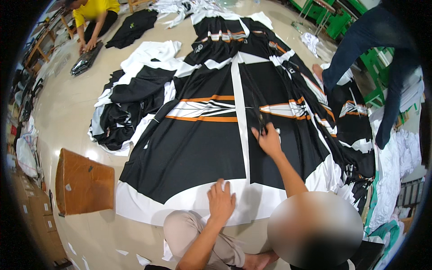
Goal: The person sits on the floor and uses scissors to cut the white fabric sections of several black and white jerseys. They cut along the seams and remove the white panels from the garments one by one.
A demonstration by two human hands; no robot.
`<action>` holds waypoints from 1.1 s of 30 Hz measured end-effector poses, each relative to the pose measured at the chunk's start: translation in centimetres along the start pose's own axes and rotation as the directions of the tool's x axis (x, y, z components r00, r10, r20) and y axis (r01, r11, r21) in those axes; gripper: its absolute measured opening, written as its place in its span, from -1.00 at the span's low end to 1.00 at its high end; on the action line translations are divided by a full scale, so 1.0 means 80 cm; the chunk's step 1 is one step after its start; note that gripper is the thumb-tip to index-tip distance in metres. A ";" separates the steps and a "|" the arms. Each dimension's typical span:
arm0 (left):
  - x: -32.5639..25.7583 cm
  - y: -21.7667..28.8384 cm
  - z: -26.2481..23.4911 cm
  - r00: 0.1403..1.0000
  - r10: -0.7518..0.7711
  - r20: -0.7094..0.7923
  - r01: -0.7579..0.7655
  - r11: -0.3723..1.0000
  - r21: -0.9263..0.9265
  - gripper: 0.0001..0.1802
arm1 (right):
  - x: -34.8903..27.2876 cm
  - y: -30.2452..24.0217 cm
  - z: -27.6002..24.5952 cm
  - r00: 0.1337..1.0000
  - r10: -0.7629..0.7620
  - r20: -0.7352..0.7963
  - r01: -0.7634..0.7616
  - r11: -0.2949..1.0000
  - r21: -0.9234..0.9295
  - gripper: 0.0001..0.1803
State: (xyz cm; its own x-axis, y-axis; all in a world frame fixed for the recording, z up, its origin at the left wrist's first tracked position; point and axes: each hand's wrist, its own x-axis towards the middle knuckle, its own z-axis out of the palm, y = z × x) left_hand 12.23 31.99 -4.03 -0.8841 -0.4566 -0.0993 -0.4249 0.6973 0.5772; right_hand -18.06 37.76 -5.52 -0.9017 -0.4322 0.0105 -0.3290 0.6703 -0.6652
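A long sheet of printed fabric point(207, 148) lies spread on the floor in front of me, black with white borders and bands of orange and white stripes. My left hand point(221, 201) rests on its near white edge, fingers spread and holding nothing. Farther out, my right hand point(269, 138) is closed around dark scissors point(262, 120), just right of the white strip point(240, 112) that runs down the middle of the fabric. The scissors' blades are hard to make out against the black cloth.
A brown box point(85, 182) stands at the left, below a heap of black and white cloth point(130, 103). One person in yellow point(96, 13) crouches far left by a plastic-wrapped packet point(85, 60). Another person's dark trouser legs point(360, 45) stand at the right. White scraps point(143, 259) lie near me.
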 end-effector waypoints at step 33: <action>0.101 -0.217 -0.124 0.887 -0.459 0.046 0.423 0.849 0.318 0.40 | -0.089 0.141 -0.108 0.975 -0.192 -0.108 0.174 0.973 -0.154 -0.29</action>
State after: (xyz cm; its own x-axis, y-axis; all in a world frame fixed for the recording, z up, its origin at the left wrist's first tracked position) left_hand 14.37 10.67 -6.81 -0.5981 -0.6997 -0.3908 -0.7962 0.5743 0.1902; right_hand -17.76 53.62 -6.61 -0.8467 -0.4852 0.2184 -0.5204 0.6697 -0.5298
